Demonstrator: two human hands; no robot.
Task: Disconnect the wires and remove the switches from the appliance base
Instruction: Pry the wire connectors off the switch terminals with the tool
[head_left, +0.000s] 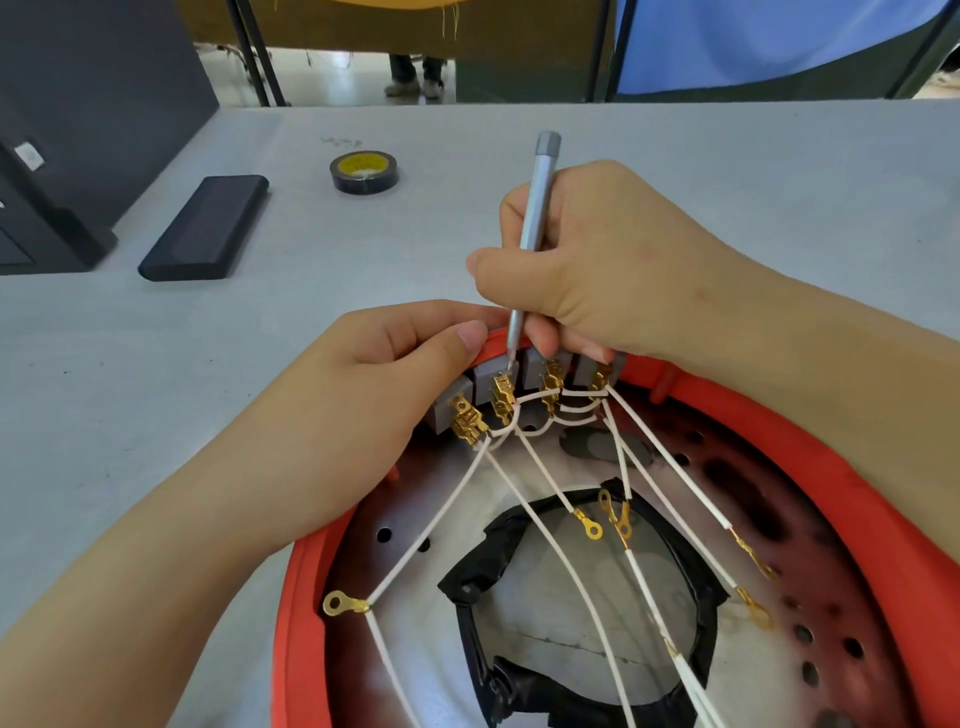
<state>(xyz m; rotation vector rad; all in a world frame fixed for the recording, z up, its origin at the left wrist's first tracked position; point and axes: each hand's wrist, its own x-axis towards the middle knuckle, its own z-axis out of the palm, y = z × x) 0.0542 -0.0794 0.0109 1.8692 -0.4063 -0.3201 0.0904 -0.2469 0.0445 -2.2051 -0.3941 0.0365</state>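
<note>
1. At the far rim of the red appliance base (878, 525), a row of grey switches (491, 375) sits clipped into the wall, brass spade terminals (503, 397) facing inward and white wires (545, 475) fanning back over the base's metal floor.
2. Right hand (613, 270): fingers closed in a pen grip round a slim silver screwdriver (535, 228), its tip touching the top of the second switch from the left.
3. Left hand (374, 384): thumb and fingers curled over the rim just left of that switch, steadying the base; whether they pinch anything I cannot tell.
4. Step in hand, as I judge it: prying a terminal or switch clip loose. No wire looks freed at the switch end yet.
5. Next move likely calls for gentle levering at the clip, then pulling the terminal straight off (not by the wire).
6. Count: four switches visible, one partly hidden; roughly six long wires; about six loose ring terminals (343, 604).
7. Beyond the base on the grey table (727, 156): one roll of black tape (364, 171), one dark flat case (205, 227).
</note>
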